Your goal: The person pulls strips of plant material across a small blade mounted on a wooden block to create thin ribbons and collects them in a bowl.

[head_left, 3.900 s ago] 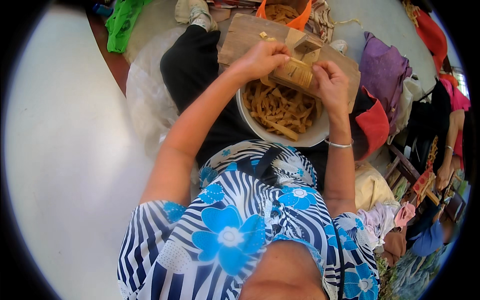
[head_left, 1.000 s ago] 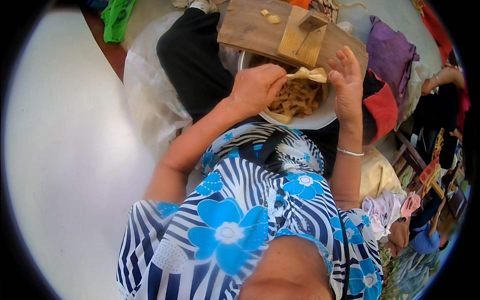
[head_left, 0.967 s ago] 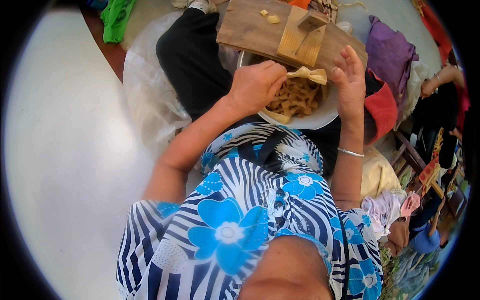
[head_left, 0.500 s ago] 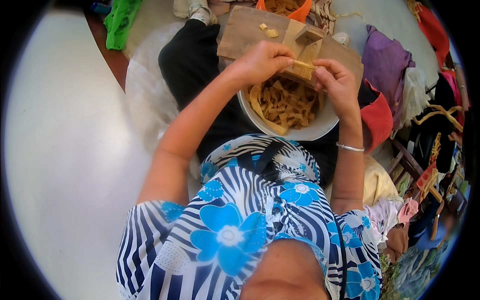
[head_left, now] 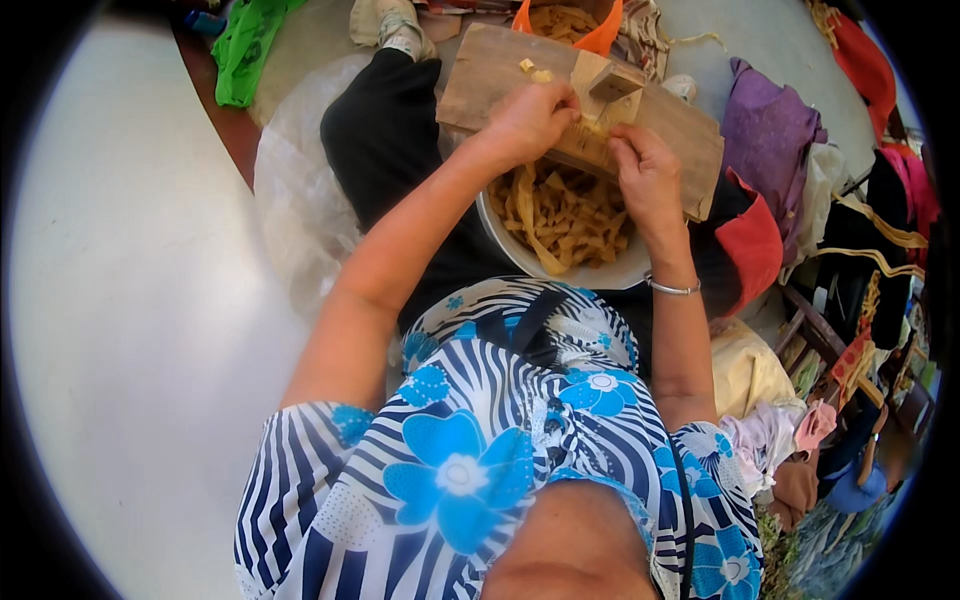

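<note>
My left hand [head_left: 530,118] is closed in a pinch at the near edge of a wooden board [head_left: 490,70]. A short tan strip [head_left: 594,128] stretches from its fingertips toward my right hand [head_left: 648,175], whose thumb and forefinger pinch the other end. The strip lies close against the board, just in front of an upright wooden block [head_left: 617,80]. Directly below my hands, a white bowl [head_left: 515,250] holds many flat tan strips [head_left: 575,220], some folded or curled. Small yellowish pieces [head_left: 541,75] sit on the board beyond my left hand.
An orange container [head_left: 607,22] with more tan pieces stands beyond the board. Clear plastic sheeting [head_left: 300,170] lies by my left leg, near a green bag [head_left: 240,60]. Purple cloth [head_left: 770,130], red cloth [head_left: 752,245] and a jumble of fabrics are at the right.
Both hands have moved slightly left, and the strip between them has come down against the board by the block. The right hand's fingers have drawn nearer the left hand's.
</note>
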Available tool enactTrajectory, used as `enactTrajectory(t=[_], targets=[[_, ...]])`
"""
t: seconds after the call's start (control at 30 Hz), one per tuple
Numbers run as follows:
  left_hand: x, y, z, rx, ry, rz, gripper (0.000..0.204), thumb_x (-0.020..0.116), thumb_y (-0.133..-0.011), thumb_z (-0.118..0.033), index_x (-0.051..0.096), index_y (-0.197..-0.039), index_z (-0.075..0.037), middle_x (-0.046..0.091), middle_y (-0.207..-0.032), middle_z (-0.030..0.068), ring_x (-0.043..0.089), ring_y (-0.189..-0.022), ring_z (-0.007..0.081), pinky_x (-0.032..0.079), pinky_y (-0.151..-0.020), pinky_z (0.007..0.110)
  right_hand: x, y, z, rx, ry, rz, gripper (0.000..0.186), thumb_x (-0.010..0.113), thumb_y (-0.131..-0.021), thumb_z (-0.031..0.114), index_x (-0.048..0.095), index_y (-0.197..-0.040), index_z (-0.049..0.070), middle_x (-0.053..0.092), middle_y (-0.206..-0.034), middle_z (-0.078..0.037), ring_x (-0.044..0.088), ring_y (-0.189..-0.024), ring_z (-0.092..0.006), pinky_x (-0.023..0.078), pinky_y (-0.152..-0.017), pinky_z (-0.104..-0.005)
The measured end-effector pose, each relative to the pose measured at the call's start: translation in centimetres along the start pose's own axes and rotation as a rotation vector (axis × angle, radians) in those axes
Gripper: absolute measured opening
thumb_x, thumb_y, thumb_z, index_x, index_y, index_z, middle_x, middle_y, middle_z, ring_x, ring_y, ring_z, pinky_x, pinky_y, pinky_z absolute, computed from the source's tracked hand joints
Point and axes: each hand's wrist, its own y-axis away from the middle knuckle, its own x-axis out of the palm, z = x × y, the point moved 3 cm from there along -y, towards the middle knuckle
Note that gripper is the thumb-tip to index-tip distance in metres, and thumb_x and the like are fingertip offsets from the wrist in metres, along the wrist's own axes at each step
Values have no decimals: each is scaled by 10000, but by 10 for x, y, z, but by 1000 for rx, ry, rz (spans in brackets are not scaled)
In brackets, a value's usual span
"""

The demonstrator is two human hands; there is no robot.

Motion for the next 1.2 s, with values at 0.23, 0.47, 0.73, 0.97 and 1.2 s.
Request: enactTrajectory(t=[0.23, 0.47, 0.73, 0.97, 1.2], targets=[[-20, 30, -3, -29, -71, -84, 141, 565, -877, -129, 590, -911, 6, 618, -747, 98, 541, -662, 158, 456, -641, 290, -24, 42, 20, -98, 180, 60, 140, 633, -813, 109, 650, -936, 46, 636, -905, -144, 594, -831, -337, 473, -709, -385], [27, 58, -53, -132, 620, 126, 172, 541, -889, -146, 633, -926, -6, 619, -665, 87, 515, -582, 162, 458, -591, 311, -12, 26, 48, -72, 73, -69, 152, 603, -853, 199, 641, -877, 54, 640, -842, -135, 594, -728, -346, 473, -636, -385], [-10, 42, -45, 8, 200, 296, 268, 603, -906, -233, 666, -803, 6, 576, -647, -26, 488, -610, 33, 400, -526, 208, -9, 43, 25, 449, -368, 790, 237, 562, -923, 193, 641, -838, -14, 480, -568, 42, 363, -508, -46, 334, -493, -240], [10, 56, -64, -27, 927, 273, 253, 553, -937, -254, 664, -954, -27, 603, -669, 0, 561, -612, 80, 451, -543, 232, -16, 26, 70, 376, -1255, 159, 319, 501, -972, 223, 611, -1149, -18, 403, -544, 43, 347, -473, -46, 326, -507, -233], [23, 66, -63, -161, 897, 248, 205, 604, -905, -168, 607, -1059, -31, 561, -728, -19, 482, -598, 32, 372, -509, 180, -14, 26, 57, 6, -10, -121, 245, 584, -895, 148, 661, -1113, 68, 654, -741, -62, 592, -660, -122, 472, -625, -267]])
